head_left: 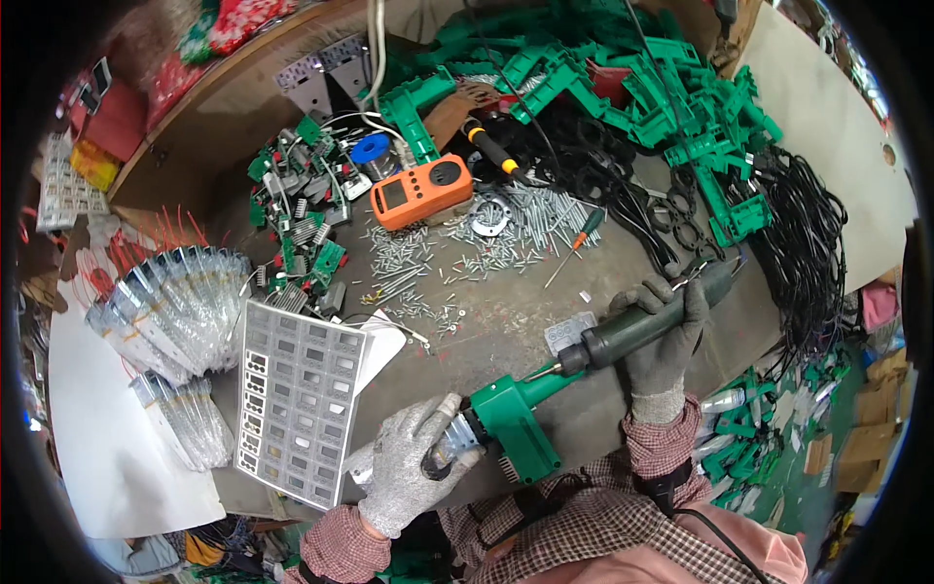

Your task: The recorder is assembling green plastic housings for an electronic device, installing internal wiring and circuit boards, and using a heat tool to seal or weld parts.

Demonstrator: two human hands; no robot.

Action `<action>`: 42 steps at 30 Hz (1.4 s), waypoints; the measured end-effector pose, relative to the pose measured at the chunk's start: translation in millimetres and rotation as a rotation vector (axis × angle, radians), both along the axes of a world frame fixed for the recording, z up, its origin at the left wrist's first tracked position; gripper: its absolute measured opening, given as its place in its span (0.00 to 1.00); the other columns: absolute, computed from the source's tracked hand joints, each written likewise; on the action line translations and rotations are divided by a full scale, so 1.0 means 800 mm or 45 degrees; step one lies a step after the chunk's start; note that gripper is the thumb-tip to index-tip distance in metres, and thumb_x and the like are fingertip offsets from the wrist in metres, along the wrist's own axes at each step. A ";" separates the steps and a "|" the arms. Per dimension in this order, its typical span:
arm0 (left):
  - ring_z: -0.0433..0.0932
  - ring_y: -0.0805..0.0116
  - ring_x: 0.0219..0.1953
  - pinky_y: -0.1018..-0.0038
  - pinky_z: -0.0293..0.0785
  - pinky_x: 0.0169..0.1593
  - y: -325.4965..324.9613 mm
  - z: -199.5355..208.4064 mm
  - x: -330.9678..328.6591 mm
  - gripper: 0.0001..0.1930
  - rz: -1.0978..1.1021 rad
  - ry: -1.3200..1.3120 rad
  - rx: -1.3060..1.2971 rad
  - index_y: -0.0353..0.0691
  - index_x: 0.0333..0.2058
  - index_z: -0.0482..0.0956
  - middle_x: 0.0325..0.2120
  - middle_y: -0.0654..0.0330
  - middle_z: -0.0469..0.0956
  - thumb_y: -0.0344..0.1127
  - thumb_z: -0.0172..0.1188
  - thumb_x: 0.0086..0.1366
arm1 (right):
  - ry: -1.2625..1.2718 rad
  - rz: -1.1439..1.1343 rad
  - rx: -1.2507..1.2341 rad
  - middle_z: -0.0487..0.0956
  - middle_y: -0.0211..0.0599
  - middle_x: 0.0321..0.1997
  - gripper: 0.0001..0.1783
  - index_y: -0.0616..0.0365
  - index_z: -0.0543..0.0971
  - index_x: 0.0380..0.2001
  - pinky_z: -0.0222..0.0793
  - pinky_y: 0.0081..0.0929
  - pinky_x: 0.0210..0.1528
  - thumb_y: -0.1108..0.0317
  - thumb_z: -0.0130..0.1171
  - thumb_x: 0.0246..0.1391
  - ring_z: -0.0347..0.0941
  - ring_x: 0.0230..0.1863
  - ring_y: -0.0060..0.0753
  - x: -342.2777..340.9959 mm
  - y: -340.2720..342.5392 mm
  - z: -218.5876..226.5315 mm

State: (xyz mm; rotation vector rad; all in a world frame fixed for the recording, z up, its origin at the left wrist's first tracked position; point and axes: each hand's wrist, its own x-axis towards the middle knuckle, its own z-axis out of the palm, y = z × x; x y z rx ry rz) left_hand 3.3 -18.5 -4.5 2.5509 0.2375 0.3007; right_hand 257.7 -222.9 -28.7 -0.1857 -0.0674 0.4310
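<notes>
My left hand (pixel 411 465), in a grey knit glove, is wrapped round the clear end (pixel 457 440) of a green plastic housing (pixel 518 430) near the front edge of the bench. In my gloved right hand (pixel 664 350) is a dark electric screwdriver (pixel 637 329), gripped round its body and pointing left. Its bit (pixel 548 370) reaches the green housing's narrow arm; whether it sits on a screw is too small to tell. A small grey part card (pixel 570 333) lies just beyond the screwdriver's nose.
Loose screws (pixel 530 224) are heaped mid-bench beside an orange meter (pixel 421 192) and a small screwdriver (pixel 576 243). Circuit boards (pixel 302 214), a solder spool (pixel 374 154) and a label sheet (pixel 300 404) stand left. Green housings (pixel 671 102) and black cables (pixel 803 243) pile up at the back and right.
</notes>
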 end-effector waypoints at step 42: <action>0.78 0.50 0.51 0.59 0.71 0.55 0.014 -0.004 0.005 0.26 -0.040 -0.078 -0.082 0.43 0.38 0.75 0.52 0.48 0.80 0.36 0.84 0.45 | -0.104 0.001 0.184 0.68 0.22 0.29 0.17 0.54 0.72 0.47 0.66 0.39 0.55 0.52 0.58 0.69 0.64 0.28 0.19 -0.019 -0.009 0.001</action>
